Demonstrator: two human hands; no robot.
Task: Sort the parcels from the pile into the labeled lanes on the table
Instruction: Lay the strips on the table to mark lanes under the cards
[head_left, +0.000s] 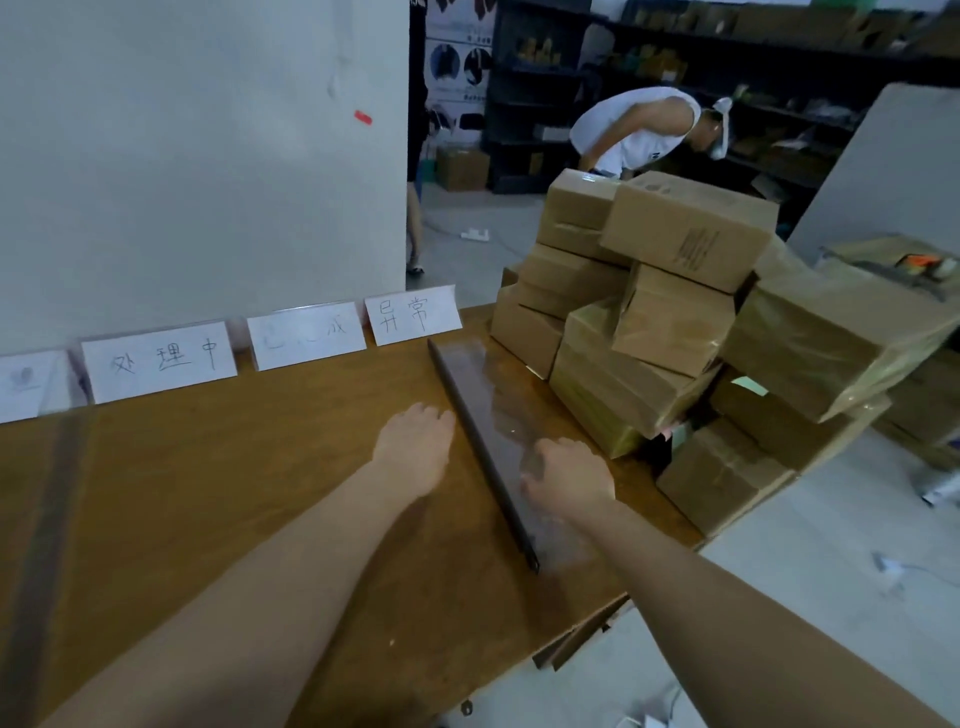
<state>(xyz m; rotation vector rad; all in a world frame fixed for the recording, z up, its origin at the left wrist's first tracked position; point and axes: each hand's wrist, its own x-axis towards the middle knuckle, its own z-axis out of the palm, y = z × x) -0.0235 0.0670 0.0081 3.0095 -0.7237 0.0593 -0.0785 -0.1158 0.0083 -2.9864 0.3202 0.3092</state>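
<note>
Step judged as lane set-up, no parcel lifted yet: left hand lay flat, fingers relaxed, just left of the lane divider, right hand curled onto its clear flange, parcel pile just right of it; next move probably calls for releasing it and reaching right for a top box.

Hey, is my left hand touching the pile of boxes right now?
Apart. The head view shows the left hand resting on the table, with the dark strip lying between it and the pile of boxes.
</note>
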